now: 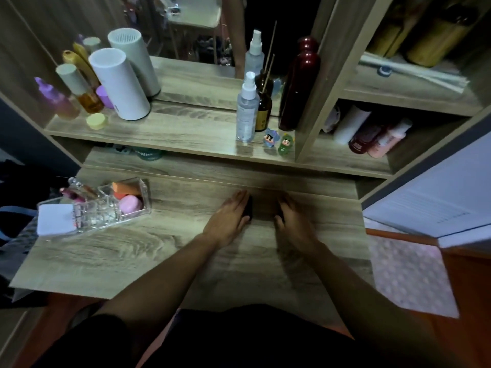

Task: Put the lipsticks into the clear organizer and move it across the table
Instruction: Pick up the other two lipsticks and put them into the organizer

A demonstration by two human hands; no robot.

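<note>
The clear organizer [106, 208] stands at the table's left edge. It holds an orange and a pink sponge, white pads and a few small pink-capped items. Both hands rest on the table's middle, well right of the organizer. My left hand [229, 219] lies on its side with its fingers closed against a black lipstick [249, 209], which pokes out on the palm side. My right hand [292, 221] is curled, knuckles up, over a small dark thing [279, 217] at the thumb. The light is too dim to tell what that thing is.
A raised shelf [172, 134] runs behind the table, carrying a spray bottle [247, 112], a dark red bottle [300, 83], two small figurines [277, 142], white cylinders and tinted bottles. Side cubbies with bottles stand at right. A patterned cloth [409, 274] lies beyond the table's right edge.
</note>
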